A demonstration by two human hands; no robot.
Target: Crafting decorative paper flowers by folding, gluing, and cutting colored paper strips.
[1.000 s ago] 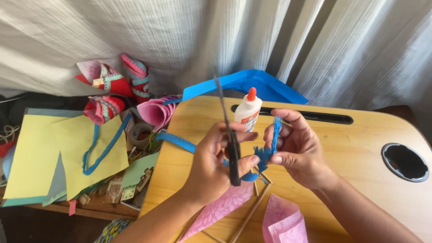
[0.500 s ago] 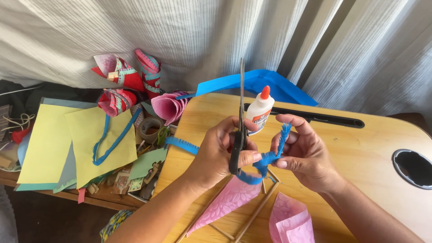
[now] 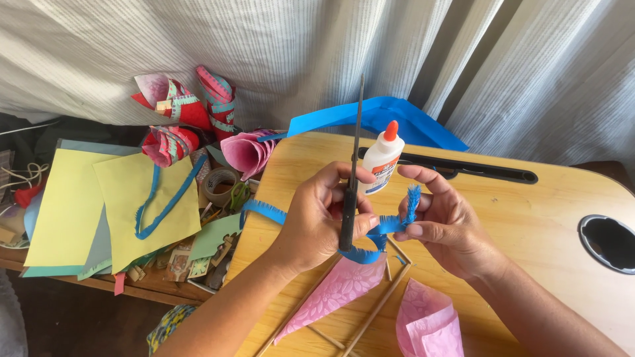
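My left hand (image 3: 317,221) grips a pair of dark scissors (image 3: 350,178), blades closed and pointing straight up. A fringed blue paper strip (image 3: 390,225) runs from under that hand to my right hand (image 3: 443,228), which pinches its upper end between thumb and fingers. The strip trails on to the left past my left wrist (image 3: 264,211). Below both hands a pink paper cone (image 3: 334,294) lies on thin wooden sticks (image 3: 377,311) on the wooden table (image 3: 529,218).
A white glue bottle (image 3: 382,158) with an orange cap stands behind my hands. A second pink cone (image 3: 430,324) lies at the front. Left of the table sit yellow paper sheets (image 3: 106,198), a tape roll (image 3: 218,185), rolled cones (image 3: 248,152) and scraps. A black cup hole (image 3: 608,241) is at right.
The scissors tilted upright in my left hand. My right hand stays pinched on the blue strip. The view shifted slightly.
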